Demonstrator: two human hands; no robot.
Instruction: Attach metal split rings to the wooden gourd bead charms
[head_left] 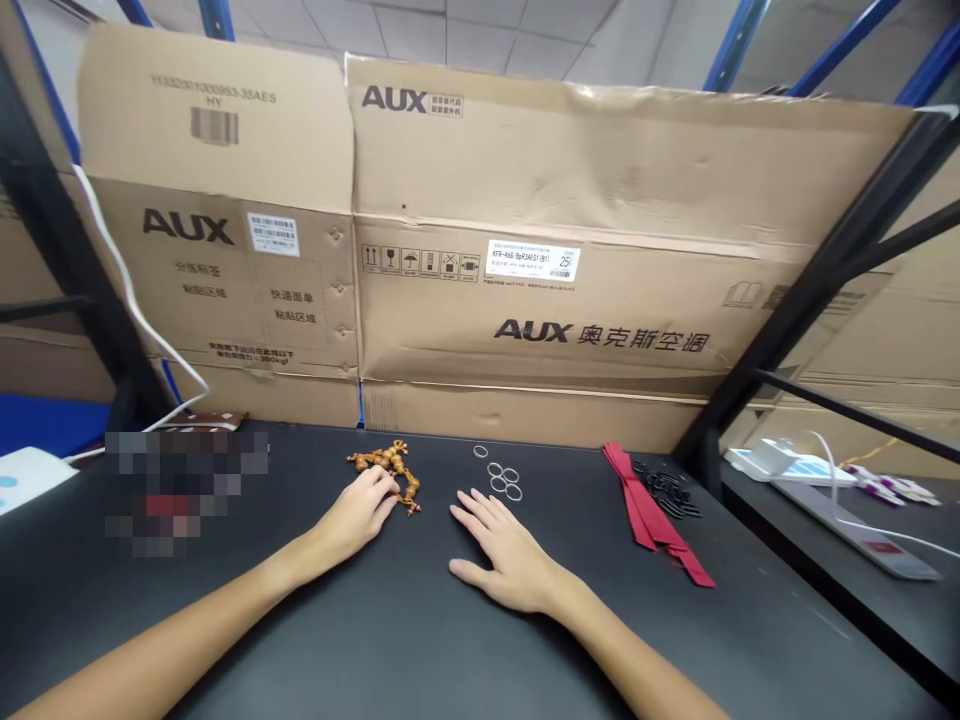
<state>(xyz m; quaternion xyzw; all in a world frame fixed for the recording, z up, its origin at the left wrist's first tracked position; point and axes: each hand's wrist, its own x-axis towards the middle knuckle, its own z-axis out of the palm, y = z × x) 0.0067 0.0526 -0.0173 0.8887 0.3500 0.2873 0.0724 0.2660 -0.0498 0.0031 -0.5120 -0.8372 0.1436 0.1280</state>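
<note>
My left hand [358, 512] lies on the black table [420, 640], fingers stretched forward, their tips touching a small heap of brown wooden gourd-shaped charms [386, 465]. My right hand [504, 548] rests flat on the table with fingers spread, holding nothing. Just beyond its fingertips lie several small metal rings [504, 479], with one more ring [481, 451] a little farther back.
Red ribbons [654, 510] and a pile of small black loops [667, 488] lie at the right. Large AUX cardboard boxes [525, 250] stand along the table's back edge. A power strip [847, 505] with cable sits on the neighbouring table at right. A blurred patch sits at left.
</note>
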